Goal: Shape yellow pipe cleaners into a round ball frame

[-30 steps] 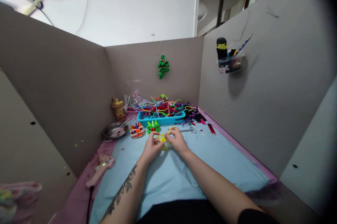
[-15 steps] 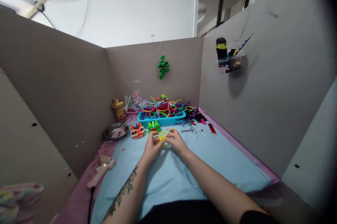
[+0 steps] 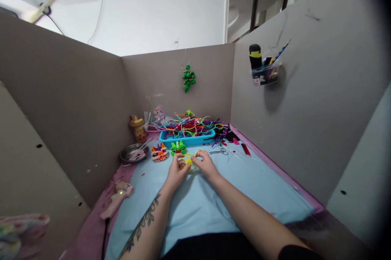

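Observation:
Between my hands is a yellow pipe-cleaner piece (image 3: pixel 189 162), with a dense middle and thin strands looping outward. My left hand (image 3: pixel 177 168) pinches its left side with thumb and fingers. From the right, my right hand (image 3: pixel 206 164) grips it too, fingertips close to the middle. My fingers hide part of the piece. Just beyond them sits a green pipe-cleaner creature head (image 3: pixel 178 148) with a pale horn. To its left is an orange and cream creature head (image 3: pixel 159 152).
A blue tray (image 3: pixel 187 141) heaped with colourful pipe cleaners stands at the back. Scissors (image 3: pixel 220 151) lie to the right. On the left are a metal bowl (image 3: pixel 133 153) and a pink glue gun (image 3: pixel 118 201) with a cord. Grey partitions (image 3: pixel 180 54) enclose the table.
Both hands keep hold of the yellow piece. Its middle and strands have turned slightly between my fingers; the view has shifted a little.

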`<state>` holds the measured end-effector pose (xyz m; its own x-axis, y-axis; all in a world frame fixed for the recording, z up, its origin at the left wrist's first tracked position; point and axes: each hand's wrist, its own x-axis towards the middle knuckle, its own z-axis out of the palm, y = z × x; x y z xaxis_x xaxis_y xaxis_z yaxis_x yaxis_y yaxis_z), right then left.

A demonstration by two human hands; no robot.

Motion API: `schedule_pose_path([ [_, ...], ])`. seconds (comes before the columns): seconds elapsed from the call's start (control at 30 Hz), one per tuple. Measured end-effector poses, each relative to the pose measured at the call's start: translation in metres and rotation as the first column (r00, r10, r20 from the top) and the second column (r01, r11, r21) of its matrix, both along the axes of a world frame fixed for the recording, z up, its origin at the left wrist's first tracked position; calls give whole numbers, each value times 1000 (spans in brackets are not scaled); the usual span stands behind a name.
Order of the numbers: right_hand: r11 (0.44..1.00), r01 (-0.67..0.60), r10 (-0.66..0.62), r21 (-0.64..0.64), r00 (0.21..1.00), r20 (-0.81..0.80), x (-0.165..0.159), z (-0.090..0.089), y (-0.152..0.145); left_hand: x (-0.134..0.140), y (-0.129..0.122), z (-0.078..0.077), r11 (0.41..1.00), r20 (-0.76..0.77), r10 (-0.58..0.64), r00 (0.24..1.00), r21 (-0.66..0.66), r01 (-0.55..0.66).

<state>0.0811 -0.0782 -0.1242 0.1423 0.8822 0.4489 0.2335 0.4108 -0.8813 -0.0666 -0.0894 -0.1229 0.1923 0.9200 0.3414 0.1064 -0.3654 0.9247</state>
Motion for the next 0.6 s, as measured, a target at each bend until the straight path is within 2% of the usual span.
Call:
schedule_pose_path([
  [0.2, 998, -60, 57, -29, 994, -96, 6, -7, 7, 1, -2, 0, 996, 17, -70, 997, -50, 71],
  [0.33, 994, -60, 45, -95, 988, -146, 6, -3, 4, 1, -3, 0, 987, 58, -131, 990, -88, 136],
  [0.43, 987, -102, 85, -120, 986, -145, 6, 0, 2, 0, -4, 0, 981, 59, -167, 984, -93, 172],
  [0.53, 969, -191, 173, -159, 978, -118, 6, -1, 3, 0, -4, 0, 980, 30, -180, 983, -84, 182],
  [0.6, 962, -216, 197, -167, 973, -122, 7, -2, 6, 1, -4, 1, 988, -5, -146, 989, -61, 145],
])
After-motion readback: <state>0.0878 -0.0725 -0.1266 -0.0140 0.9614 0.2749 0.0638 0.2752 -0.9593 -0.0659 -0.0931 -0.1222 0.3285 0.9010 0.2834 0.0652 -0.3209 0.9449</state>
